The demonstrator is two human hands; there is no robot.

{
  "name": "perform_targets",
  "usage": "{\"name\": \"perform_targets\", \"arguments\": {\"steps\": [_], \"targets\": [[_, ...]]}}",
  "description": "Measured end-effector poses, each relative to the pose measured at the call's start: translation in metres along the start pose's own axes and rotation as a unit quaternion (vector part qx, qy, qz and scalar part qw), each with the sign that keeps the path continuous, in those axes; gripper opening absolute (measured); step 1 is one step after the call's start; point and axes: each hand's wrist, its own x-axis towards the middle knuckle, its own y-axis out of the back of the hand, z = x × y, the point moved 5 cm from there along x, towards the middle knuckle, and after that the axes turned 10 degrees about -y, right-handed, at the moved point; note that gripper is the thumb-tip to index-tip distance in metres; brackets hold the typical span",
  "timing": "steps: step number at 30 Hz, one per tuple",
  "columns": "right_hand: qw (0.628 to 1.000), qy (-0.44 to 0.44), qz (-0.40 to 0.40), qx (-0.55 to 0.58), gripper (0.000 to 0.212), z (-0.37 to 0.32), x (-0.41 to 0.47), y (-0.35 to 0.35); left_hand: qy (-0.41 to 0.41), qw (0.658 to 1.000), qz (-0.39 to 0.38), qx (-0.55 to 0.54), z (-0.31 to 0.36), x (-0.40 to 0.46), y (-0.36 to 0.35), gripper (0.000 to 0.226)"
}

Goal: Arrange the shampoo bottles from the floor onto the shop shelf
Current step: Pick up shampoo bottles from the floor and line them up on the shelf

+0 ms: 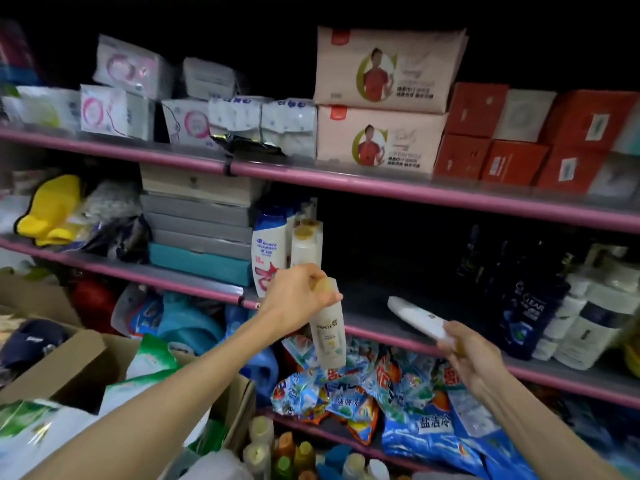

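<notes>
— Where are the hands just now?

— Both arms reach forward to the middle shelf [398, 332], the one with the pink front rail. The left hand [294, 296] is raised, wrist bent, fingers closed around the gold cap of a cream Pantene bottle [329, 337]. The bottle hangs upright below that hand, its base out in front of the rail, not resting on anything.

— And the other hand?

— The right hand [474, 355] is lower and further right, fingers wrapped around the capped end of a white bottle [417, 318]. That one is tipped almost flat, its far end pointing up and left from the hand, over the bare dark stretch of shelf. I can't tell whether it touches the shelf board.

— Any shampoo already placed?

— Just above and behind the left hand stand a Head & Shoulders bottle [268, 247] and cream gold-capped bottles [306, 244], upright, side by side. Right of the right hand there's a cluster of dark Clear bottles [530, 306] and pale bottles [588, 327].

— And lower down?

— Beneath both hands, the shelf below holds blue detergent bags [408, 407]. Between the forearms, at the bottom, more small bottles [277, 452] stand with gold, orange and green caps. Under the left forearm sits a cardboard box [79, 372].
</notes>
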Motion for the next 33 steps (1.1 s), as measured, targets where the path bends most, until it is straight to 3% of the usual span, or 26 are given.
{"name": "perform_targets", "arguments": {"steps": [5, 10, 12, 14, 16, 19, 20, 25, 33], "targets": [[1.000, 0.008, -0.010, -0.013, 0.053, -0.002, 0.011, -0.015, -0.008, 1.000, 0.000, -0.018, 0.010, 0.012, 0.002, 0.046], [0.998, -0.031, -0.045, -0.030, 0.052, -0.007, 0.010, -0.022, -0.026, 0.998, 0.000, -0.049, 0.021, 0.014, 0.002, 0.044], [0.989, -0.017, -0.006, -0.148, 0.066, -0.008, 0.002, -0.022, -0.030, 0.997, 0.000, -0.065, 0.024, 0.012, 0.002, 0.041], [0.934, 0.045, 0.069, -0.346, 0.084, -0.011, -0.012, -0.025, -0.035, 0.996, -0.002, -0.081, 0.027, 0.010, 0.001, 0.039], [0.889, 0.153, 0.020, -0.430, 0.089, -0.012, -0.033, -0.043, -0.043, 0.995, -0.007, -0.089, 0.033, 0.008, -0.001, 0.039], [0.842, 0.173, -0.224, -0.459, 0.081, 0.012, -0.073, -0.079, -0.060, 0.993, -0.015, -0.098, 0.043, 0.006, -0.005, 0.036], [0.827, 0.166, -0.269, -0.464, 0.076, 0.022, -0.082, -0.087, -0.063, 0.992, -0.017, -0.111, 0.045, 0.006, -0.005, 0.034], [0.851, 0.233, -0.226, -0.414, 0.035, 0.033, -0.094, -0.096, -0.076, 0.975, -0.015, -0.210, 0.054, 0.002, -0.005, 0.028], [0.877, 0.184, -0.292, -0.335, 0.022, 0.031, -0.112, -0.092, -0.107, 0.951, -0.066, -0.282, 0.052, -0.010, -0.017, 0.054]]}}
